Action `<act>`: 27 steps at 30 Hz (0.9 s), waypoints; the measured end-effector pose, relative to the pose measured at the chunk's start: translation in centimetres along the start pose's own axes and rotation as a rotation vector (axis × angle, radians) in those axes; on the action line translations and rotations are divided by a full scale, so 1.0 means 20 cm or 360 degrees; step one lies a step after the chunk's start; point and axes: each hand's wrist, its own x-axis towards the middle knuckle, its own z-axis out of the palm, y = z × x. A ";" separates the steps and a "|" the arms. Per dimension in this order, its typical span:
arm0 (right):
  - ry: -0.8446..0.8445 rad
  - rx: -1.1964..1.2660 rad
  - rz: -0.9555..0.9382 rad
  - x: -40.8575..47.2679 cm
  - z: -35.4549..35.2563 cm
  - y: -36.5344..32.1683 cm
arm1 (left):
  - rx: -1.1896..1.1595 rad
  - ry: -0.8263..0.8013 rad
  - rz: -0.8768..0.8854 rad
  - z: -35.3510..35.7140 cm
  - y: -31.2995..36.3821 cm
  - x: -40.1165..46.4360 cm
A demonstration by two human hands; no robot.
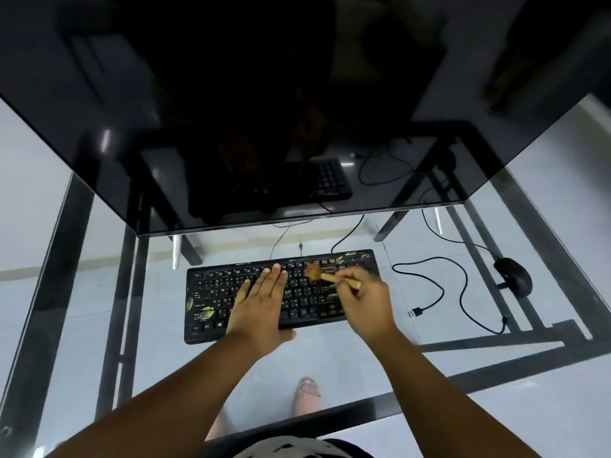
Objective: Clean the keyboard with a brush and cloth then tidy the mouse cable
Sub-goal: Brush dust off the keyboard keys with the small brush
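A black keyboard (211, 292) lies on the glass desk (363, 365) in front of me. My left hand (263, 302) rests flat on its middle keys, fingers straight and together. My right hand (363, 302) grips a small brush (322, 275) with a pale wooden handle; its brown bristles touch the keys near the keyboard's upper right. A black mouse (514, 272) sits at the right of the desk. Its black cable (459, 285) loops loosely across the glass and ends in a free USB plug (416, 313). No cloth is visible.
A large dark monitor (264, 127) leans over the back of the desk, close above the keyboard's far edge. The keyboard's own cable (347, 234) runs back under it. Black frame bars (489, 343) and my feet (307, 395) show through the glass.
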 end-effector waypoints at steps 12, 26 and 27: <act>0.0335 0.0110 0.0212 0.08 -0.17 0.14 | 0.0005 -0.0026 0.0028 0.00 0.11 0.06; 0.0364 0.0129 0.0150 0.02 -0.24 0.22 | 0.0049 -0.0002 -0.0071 0.05 0.22 0.08; 0.0263 0.0147 0.0111 0.02 -0.25 0.23 | 0.0053 0.0003 -0.0085 0.05 0.23 0.08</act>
